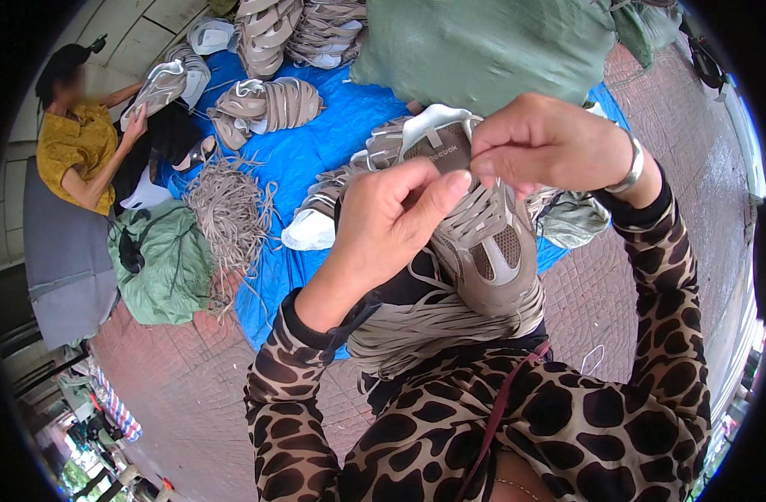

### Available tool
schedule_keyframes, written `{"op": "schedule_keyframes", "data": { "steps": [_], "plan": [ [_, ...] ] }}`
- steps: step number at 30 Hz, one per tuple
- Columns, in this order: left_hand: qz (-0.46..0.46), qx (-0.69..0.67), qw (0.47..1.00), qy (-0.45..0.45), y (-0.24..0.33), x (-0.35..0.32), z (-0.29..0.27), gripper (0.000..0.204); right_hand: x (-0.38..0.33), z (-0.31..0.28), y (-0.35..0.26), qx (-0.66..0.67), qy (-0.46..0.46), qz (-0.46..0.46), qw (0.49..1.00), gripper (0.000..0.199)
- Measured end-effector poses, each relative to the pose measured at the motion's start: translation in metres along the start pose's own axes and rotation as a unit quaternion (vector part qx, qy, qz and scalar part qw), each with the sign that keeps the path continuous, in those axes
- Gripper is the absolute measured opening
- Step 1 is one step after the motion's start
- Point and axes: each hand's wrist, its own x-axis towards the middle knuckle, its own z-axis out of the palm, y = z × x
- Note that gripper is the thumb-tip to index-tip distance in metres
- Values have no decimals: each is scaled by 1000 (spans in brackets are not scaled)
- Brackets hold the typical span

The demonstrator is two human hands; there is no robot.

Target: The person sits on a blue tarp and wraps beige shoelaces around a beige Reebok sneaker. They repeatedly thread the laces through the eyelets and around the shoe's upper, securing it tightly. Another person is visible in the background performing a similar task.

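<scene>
My left hand (pixel 390 224) grips a beige and grey sneaker (pixel 483 243) at its tongue and upper laces, holding it up in front of me. My right hand (pixel 544 144) pinches a beige lace at the top of the same shoe, close to my left thumb. A bundle of loose beige laces (pixel 425 330) lies across my lap under the shoe. Both my arms wear leopard-print sleeves, and a silver bracelet sits on my right wrist.
A blue tarp (pixel 299 159) on the brick floor carries piles of similar sneakers (pixel 266 107) and a heap of laces (pixel 228 205). A large green sack (pixel 483 46) lies behind, a smaller one (pixel 161 263) at left. A seated person in yellow (pixel 77 146) handles a shoe.
</scene>
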Motion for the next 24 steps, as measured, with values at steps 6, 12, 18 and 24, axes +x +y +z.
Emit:
{"op": "schedule_keyframes", "data": {
  "steps": [6,12,18,24],
  "plan": [
    [-44,-225,973,31,16,11,9,36,13,14,3,-26,21,-62,998,25],
    [-69,-239,968,36,-14,4,10,10,6,9,27,124,65,26,990,22],
    [-29,-36,990,134,-34,-8,32,8,-22,56,36,254,138,153,945,29],
    [31,0,993,116,-23,-11,38,9,-23,85,41,377,186,76,904,21]
  ]
}}
